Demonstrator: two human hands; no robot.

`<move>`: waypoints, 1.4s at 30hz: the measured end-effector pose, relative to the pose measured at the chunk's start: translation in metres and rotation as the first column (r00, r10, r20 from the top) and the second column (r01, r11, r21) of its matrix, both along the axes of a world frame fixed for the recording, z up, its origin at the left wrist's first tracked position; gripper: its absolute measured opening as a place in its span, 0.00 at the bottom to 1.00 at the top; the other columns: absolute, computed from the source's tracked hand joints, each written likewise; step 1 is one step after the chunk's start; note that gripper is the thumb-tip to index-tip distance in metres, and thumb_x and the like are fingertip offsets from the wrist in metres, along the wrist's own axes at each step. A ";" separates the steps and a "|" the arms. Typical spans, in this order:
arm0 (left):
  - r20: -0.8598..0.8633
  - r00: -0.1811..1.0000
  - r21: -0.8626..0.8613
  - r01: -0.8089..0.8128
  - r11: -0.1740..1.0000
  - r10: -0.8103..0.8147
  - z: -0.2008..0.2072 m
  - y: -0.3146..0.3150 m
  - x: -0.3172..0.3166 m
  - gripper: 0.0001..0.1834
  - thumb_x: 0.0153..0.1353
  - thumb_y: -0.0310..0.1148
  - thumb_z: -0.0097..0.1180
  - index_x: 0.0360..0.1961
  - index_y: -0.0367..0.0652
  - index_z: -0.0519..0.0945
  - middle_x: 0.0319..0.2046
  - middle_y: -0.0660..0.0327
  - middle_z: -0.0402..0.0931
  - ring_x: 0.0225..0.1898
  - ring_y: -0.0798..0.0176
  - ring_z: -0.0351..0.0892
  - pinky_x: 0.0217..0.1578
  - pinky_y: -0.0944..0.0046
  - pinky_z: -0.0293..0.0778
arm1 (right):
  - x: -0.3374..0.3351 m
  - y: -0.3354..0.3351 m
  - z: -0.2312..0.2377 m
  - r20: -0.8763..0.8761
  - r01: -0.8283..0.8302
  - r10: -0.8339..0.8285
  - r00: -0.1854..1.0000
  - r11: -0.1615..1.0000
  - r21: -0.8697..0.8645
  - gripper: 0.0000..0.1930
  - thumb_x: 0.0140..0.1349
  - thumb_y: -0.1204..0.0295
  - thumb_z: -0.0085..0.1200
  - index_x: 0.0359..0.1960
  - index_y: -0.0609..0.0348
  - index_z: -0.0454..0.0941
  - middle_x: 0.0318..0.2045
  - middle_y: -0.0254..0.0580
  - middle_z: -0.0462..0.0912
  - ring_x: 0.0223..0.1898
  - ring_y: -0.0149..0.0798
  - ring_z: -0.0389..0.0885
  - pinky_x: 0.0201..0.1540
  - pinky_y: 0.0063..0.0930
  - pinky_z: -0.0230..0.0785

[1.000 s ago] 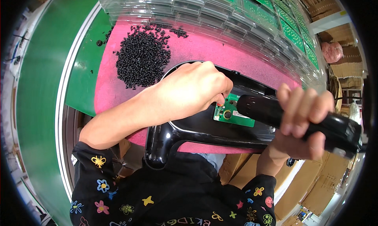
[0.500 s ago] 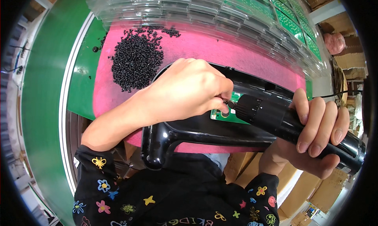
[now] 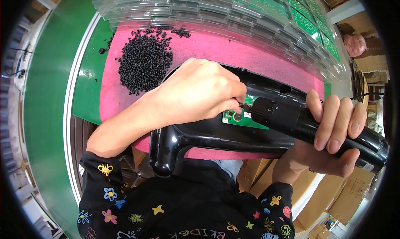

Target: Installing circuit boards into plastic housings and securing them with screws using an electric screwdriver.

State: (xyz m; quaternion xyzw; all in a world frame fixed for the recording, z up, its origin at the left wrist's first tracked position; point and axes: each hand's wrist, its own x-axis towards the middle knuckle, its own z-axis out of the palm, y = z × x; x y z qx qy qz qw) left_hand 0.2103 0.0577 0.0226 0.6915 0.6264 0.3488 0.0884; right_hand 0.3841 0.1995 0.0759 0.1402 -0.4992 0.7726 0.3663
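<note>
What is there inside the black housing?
A green board lies inside the housing. The left hand and driver partly cover both; anything beneath them cannot be seen.

A head-worn fisheye camera, left of a pair, looks steeply down from close above the black plastic housing [image 3: 204,135], taking in the wearer's shirt [image 3: 187,199] on its near side and clear trays [image 3: 200,19] beyond.

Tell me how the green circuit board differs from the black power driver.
The circuit board is green and flat; the power driver is black and roughly cylindrical. The circuit board lies in the black housing; the power driver is gripped in the right hand. Both are partly hidden by a hand.
</note>
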 end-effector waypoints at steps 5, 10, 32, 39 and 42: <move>-0.003 0.993 0.014 0.115 0.993 -0.115 -0.008 0.004 -0.002 0.10 0.54 0.36 0.66 0.30 0.41 0.82 0.26 0.61 0.80 0.31 0.55 0.82 0.29 0.58 0.77 | 0.001 0.002 0.003 0.065 -0.015 0.014 0.998 1.000 0.004 0.15 0.55 0.67 0.63 0.38 0.51 0.68 0.23 0.25 0.73 0.23 0.24 0.69 0.41 0.25 0.56; -0.001 0.971 -0.033 0.240 0.970 -0.240 -0.006 0.002 -0.003 0.10 0.55 0.36 0.65 0.30 0.41 0.82 0.26 0.61 0.79 0.32 0.55 0.81 0.30 0.58 0.77 | 0.000 0.006 0.002 0.169 -0.121 0.123 0.978 0.992 -0.019 0.15 0.55 0.66 0.63 0.37 0.51 0.67 0.22 0.25 0.71 0.22 0.24 0.68 0.39 0.26 0.56; 0.107 0.985 -0.097 -0.121 0.988 0.131 0.007 -0.002 0.007 0.16 0.70 0.39 0.50 0.29 0.37 0.75 0.27 0.49 0.78 0.33 0.38 0.78 0.32 0.44 0.74 | -0.011 -0.027 -0.001 0.269 -0.104 0.054 0.962 0.979 0.177 0.18 0.52 0.70 0.67 0.38 0.57 0.69 0.21 0.32 0.73 0.21 0.30 0.70 0.34 0.28 0.63; 0.056 0.993 -0.086 -0.097 0.992 0.102 -0.001 -0.004 0.004 0.09 0.64 0.34 0.54 0.34 0.38 0.76 0.34 0.51 0.79 0.37 0.40 0.80 0.36 0.45 0.76 | -0.020 -0.038 0.000 0.382 -0.242 0.164 0.910 0.956 0.164 0.15 0.50 0.76 0.67 0.34 0.59 0.71 0.22 0.36 0.75 0.25 0.32 0.71 0.32 0.27 0.65; 0.085 0.994 -0.072 -0.061 0.996 0.067 0.000 -0.003 0.003 0.07 0.59 0.31 0.57 0.35 0.39 0.76 0.34 0.53 0.79 0.39 0.41 0.80 0.37 0.46 0.76 | -0.021 -0.039 -0.002 0.358 -0.223 0.139 0.923 0.953 0.204 0.16 0.49 0.78 0.65 0.37 0.61 0.71 0.24 0.37 0.76 0.26 0.31 0.72 0.35 0.25 0.67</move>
